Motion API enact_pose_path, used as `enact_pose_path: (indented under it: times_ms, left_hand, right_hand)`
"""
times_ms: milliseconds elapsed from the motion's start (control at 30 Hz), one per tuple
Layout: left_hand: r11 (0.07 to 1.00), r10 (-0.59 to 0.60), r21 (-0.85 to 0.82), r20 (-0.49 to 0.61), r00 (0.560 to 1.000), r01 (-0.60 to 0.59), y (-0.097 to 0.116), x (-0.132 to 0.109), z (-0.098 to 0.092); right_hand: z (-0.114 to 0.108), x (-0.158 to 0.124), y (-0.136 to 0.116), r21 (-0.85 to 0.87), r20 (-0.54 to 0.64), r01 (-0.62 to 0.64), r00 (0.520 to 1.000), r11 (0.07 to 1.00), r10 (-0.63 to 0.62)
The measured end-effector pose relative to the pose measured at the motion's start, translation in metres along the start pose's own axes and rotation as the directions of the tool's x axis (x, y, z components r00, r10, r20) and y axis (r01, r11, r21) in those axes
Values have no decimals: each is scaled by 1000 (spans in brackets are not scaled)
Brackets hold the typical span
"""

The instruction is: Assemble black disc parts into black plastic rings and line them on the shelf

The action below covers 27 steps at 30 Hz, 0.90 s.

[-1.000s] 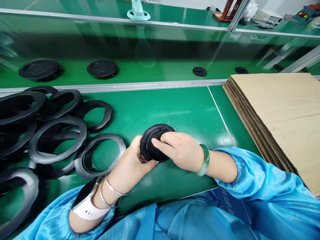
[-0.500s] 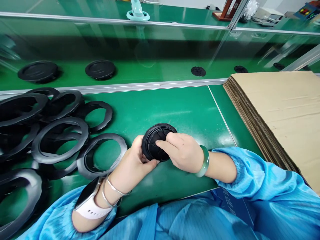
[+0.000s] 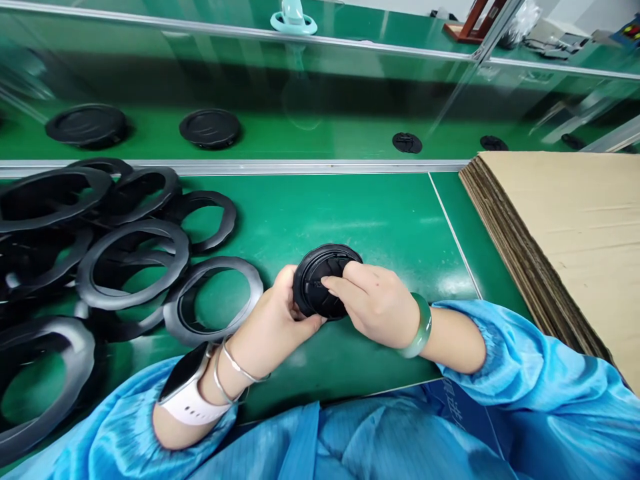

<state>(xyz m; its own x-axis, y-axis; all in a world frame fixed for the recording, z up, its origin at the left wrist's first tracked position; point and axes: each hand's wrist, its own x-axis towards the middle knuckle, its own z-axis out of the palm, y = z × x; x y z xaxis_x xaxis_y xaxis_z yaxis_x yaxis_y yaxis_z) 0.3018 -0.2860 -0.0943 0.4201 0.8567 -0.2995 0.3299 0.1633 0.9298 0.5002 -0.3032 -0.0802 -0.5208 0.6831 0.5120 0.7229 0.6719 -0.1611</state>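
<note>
1. A black, round, plastic-looking disc (image 3: 314, 287) was held over the smooth, shiny green surface (image 3: 350, 207), in front of the person's body. Its face carried raised ribs and step-like circles.
2. The left hand (image 3: 277, 323) held this disc in its grip: the thumb lay at the lower edge, the other fingers went behind the left side.
3. The right hand (image 3: 383, 300) had its fingertips on the disc's face, in a narrow grip; whether they pinched some part, I could not tell.
4. On the left there lay a heap of black rings (image 3: 86, 270) with a dull sheen and wavy rims, some leaning on others. The nearest ring was just beside the left hand, so the room there was small.
5. Beyond the disc, the surface was open until a straight silver metal strip (image 3: 330, 167). To the right, it was open until a stack of flat brown cardboard sheets (image 3: 580, 220), with rough layered edges.
6. The disc's face pointed upward and toward the person, somewhat tilted. Because its outline was round, I could not tell a long axis.
</note>
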Motion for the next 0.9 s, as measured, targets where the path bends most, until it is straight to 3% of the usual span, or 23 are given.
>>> enact_pose_path:
  times_ms: [300, 800, 900]
  left_hand:
    - [999, -41, -7, 2, 999, 41, 5, -1, -2]
    - [999, -43, -15, 9, 999, 43, -3, -2, -1]
    - [990, -62, -123, 27, 998, 65, -1, 1, 0]
  right_hand:
    - [2, -1, 2, 48, 8, 10, 1000, 999, -10]
    - [2, 6, -14, -180, 218, -59, 971, 982, 99]
    - [0, 5, -6, -83, 136, -60, 988, 995, 71]
